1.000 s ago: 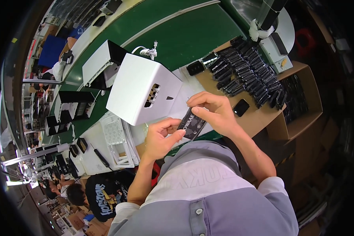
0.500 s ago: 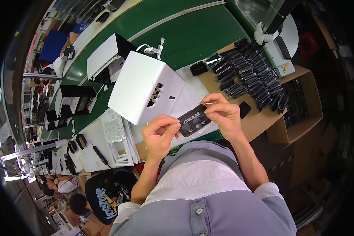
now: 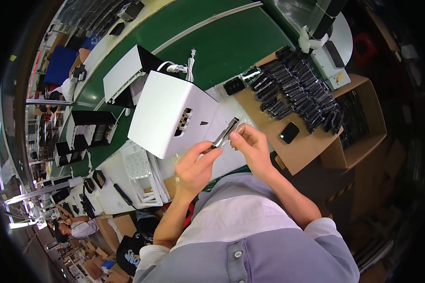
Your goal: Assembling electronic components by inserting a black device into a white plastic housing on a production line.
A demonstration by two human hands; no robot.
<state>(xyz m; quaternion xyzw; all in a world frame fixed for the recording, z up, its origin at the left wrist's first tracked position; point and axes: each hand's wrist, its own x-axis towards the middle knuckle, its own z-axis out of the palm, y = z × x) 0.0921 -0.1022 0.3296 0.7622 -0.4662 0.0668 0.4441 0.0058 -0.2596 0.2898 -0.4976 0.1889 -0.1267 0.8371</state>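
My left hand (image 3: 194,169) pinches one end of a thin black control panel (image 3: 225,134), which is tilted so that I see it nearly edge-on. At its far end my right hand (image 3: 252,150) has thumb and fingers pressed together on a clear plastic film (image 3: 241,126). Whether the film is still stuck to the panel I cannot tell. Just beyond my hands stands a white appliance housing (image 3: 163,113), with a slot of small parts in its side. Its white power cord (image 3: 190,66) lies behind it.
Many black wrapped pieces (image 3: 297,89) are piled on a cardboard sheet (image 3: 288,158), near a small black device (image 3: 289,133). An open carton (image 3: 380,125) stands right. White racks (image 3: 139,165) and a screwdriver (image 3: 122,192) lie left. Another person (image 3: 127,254) is at lower left.
The panel has turned from face-up to nearly edge-on. My right hand has moved left and nearer to me, uncovering the small black device. Clear film now shows at its fingertips.
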